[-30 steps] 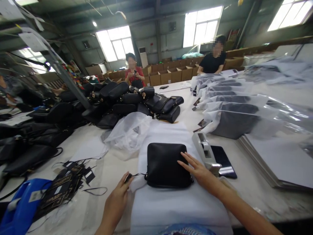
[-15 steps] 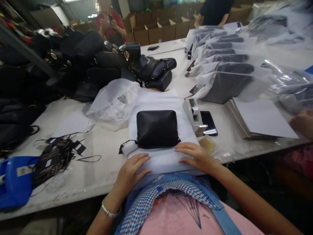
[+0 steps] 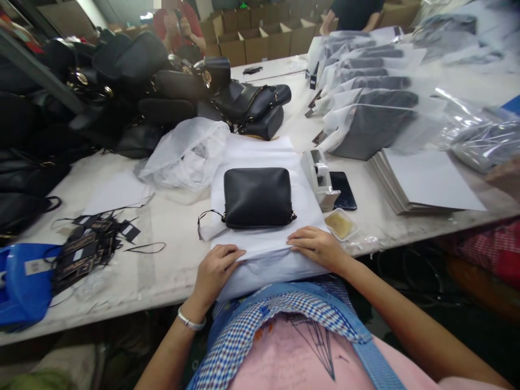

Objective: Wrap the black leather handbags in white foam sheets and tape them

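A black bag lies flat on white tissue paper, with a tag on a cord at its left side. My left hand pinches the paper's near edge, left of centre, its fingers closed. On the right, my right hand has its fingers pressed together on the same edge. The paper between the hands is lifted into a fold in front of the bag. Neither hand touches the bag.
Black bags are heaped at the back left. Black tags and a blue container lie left. A tape dispenser, phone, small dish, card stack and wrapped bags stand right. Two people are across the table.
Both hands have closed from spread fingers onto the paper's near edge, which now forms a fold. The view has shifted slightly, so the table's things appear higher.
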`<state>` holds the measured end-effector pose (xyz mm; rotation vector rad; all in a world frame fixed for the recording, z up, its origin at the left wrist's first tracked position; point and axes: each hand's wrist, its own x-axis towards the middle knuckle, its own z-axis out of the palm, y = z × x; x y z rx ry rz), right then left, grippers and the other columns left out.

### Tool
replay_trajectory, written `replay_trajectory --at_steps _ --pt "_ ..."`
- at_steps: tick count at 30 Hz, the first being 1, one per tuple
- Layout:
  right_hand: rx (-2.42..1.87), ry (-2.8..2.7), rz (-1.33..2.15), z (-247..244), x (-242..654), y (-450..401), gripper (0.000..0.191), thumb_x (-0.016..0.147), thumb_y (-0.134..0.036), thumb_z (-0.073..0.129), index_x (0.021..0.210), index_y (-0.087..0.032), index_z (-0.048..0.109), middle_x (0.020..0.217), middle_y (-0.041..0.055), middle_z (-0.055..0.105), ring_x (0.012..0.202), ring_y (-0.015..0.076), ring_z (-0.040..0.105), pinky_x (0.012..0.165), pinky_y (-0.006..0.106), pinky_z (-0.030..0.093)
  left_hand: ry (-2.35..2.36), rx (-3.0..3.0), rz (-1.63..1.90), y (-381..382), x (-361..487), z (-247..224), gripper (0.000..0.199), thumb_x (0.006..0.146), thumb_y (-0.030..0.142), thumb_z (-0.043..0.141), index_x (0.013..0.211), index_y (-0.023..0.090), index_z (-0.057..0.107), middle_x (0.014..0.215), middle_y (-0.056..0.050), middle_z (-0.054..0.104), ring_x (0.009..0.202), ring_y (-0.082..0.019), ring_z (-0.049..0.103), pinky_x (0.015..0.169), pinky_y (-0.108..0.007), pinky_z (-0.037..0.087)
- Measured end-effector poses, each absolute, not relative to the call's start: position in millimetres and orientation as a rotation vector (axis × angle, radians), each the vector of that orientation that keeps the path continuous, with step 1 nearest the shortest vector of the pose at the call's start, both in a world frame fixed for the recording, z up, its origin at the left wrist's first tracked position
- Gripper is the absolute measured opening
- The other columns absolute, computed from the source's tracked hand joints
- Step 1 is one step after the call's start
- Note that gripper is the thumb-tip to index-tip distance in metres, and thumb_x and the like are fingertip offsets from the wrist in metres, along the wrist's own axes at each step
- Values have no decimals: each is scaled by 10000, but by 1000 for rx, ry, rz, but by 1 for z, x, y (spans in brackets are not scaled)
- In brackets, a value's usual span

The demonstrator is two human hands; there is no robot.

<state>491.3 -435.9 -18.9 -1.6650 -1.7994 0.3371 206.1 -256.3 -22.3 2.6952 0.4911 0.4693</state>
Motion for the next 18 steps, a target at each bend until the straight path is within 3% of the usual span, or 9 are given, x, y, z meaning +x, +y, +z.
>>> replay_trajectory --at_steps 12,18 --pt "-1657 -1755 400 5 483 -456 185 970 -276 591 1073 -271 745 1080 29 738 1010 186 667 912 337 548 369 2762 488 -273 195 6 243 980 234 545 1186 225 673 1023 -56 679 938 -186 601 815 -316 497" --pt "-1662 -1852 395 -4 474 -476 211 933 -306 644 1118 -241 723 1139 66 722 1057 226 656 946 405 531 384 2707 261 -291 185 3 283 993 381 504 1099 209 702 1017 -59 709 902 -189 666 776 -301 551"
